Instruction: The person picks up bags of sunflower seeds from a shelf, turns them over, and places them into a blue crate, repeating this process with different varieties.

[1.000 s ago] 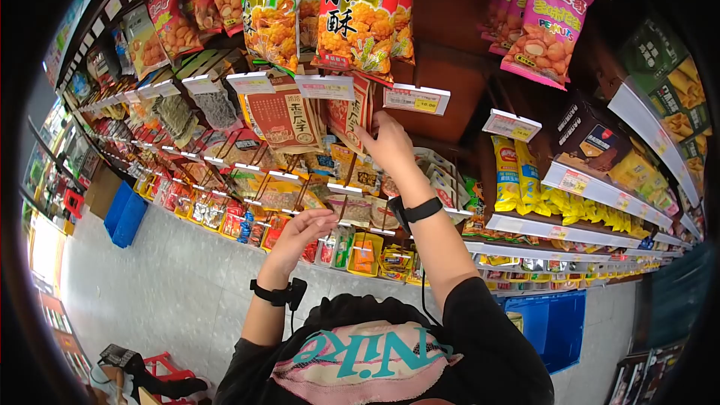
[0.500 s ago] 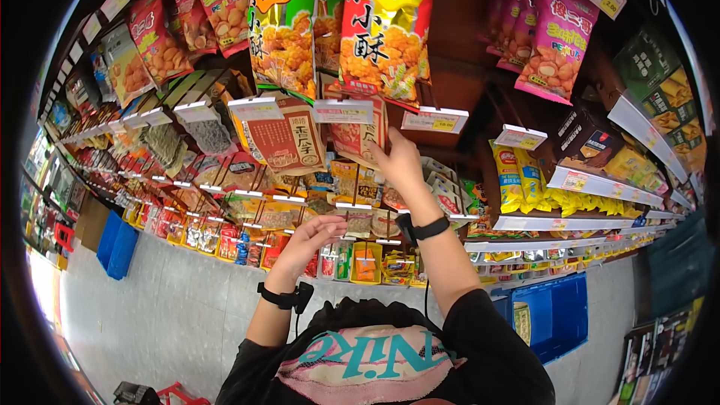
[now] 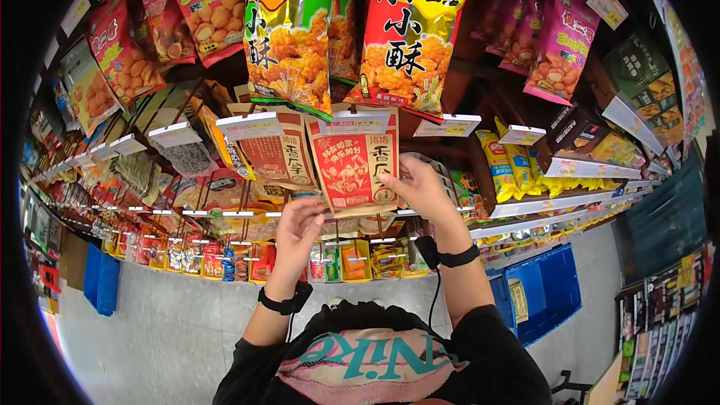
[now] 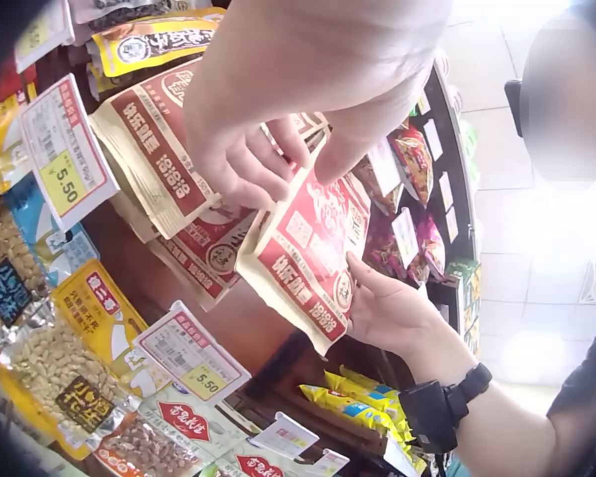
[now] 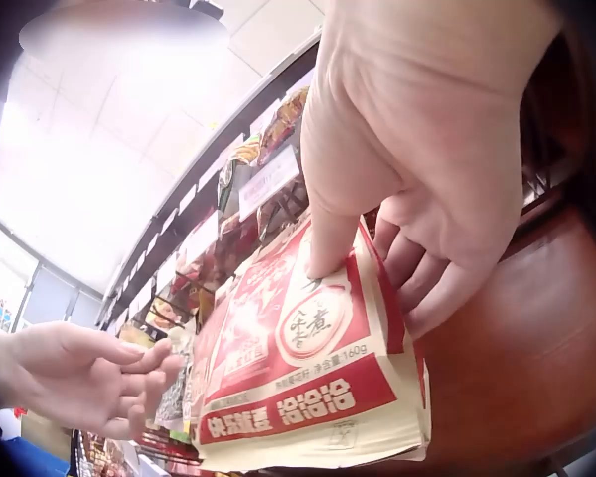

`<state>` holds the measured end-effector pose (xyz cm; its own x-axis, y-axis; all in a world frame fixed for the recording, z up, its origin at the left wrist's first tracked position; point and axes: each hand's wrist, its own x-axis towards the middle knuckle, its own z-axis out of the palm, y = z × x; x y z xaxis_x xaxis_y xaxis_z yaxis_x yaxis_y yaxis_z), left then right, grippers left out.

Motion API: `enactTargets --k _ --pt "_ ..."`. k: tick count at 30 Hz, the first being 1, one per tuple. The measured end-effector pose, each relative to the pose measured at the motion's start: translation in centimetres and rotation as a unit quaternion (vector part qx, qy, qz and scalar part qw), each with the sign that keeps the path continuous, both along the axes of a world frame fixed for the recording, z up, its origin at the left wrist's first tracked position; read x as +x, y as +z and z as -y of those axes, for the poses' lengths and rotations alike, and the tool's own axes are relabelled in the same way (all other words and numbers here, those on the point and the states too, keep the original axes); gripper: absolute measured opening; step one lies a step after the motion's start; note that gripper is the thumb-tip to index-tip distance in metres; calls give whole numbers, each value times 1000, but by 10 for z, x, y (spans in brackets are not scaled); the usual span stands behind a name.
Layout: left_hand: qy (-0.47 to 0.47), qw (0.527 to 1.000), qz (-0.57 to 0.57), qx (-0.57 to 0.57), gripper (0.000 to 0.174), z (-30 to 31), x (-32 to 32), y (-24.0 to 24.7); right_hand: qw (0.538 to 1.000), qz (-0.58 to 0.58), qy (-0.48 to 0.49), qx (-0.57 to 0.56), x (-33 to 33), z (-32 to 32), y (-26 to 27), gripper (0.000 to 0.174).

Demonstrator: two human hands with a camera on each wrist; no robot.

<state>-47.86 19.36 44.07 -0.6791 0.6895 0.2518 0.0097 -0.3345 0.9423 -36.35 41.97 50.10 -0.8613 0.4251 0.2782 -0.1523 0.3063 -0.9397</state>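
A red and tan bag of sunflower seeds (image 3: 352, 169) hangs front row on the rack, its top behind a price tag. My right hand (image 3: 424, 191) pinches its right edge, thumb (image 5: 330, 238) on the printed front and the other fingers behind. At the bag's lower left corner is my left hand (image 3: 298, 232), palm turned up and fingers loosely bent, holding nothing. A second, darker red bag of sunflower seeds (image 3: 277, 154) hangs just left of the first. In the left wrist view, my left fingers (image 4: 253, 174) overlap the edges of both bags.
Large puffed-snack bags (image 3: 409, 37) hang directly above, close over the price tags (image 3: 349, 121). Peanut bags (image 3: 206, 7) fill the upper left. Yellow snack packs (image 3: 506, 165) stand on a shelf at right. Blue crates (image 3: 551, 292) sit on the floor, and lower rows hold many packets.
The bag in my right hand has swung out toward me, its front now facing up more. My left hand has risen to its lower left corner. The head view has moved closer to the rack.
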Motion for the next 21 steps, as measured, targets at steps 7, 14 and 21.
enactTargets --k 7,14,21 --pt "12 997 -74 -15 65 -16 5 14 993 18 92 -77 12 12 18 33" --pt "-50 999 19 -8 43 -14 15 16 982 37 141 -117 18 4 10 38" --pt "-29 997 70 -30 34 17 23 7 995 -17 23 -91 -14 -23 -10 34"
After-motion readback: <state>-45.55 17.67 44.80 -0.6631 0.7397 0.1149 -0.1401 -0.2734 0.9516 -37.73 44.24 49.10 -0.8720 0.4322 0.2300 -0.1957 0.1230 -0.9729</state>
